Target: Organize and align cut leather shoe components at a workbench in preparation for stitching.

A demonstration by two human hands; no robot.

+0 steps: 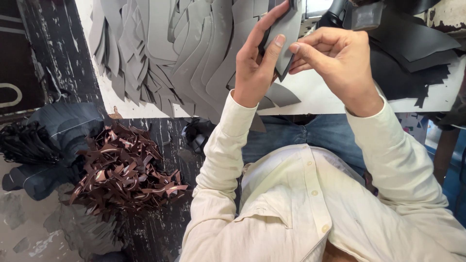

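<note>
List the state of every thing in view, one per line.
grey cut piece: held up over the table edge, pinched in both hands.
left hand: closed on the piece, thumb on its face.
right hand: fingers pinching the piece's lower edge.
grey pieces: fanned, overlapping on the white table.
brown scraps: heaped on the floor.
black sheets: stacked, flat.

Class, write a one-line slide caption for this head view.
Both hands, left hand and right hand, hold a grey cut piece above the worktable.
</note>
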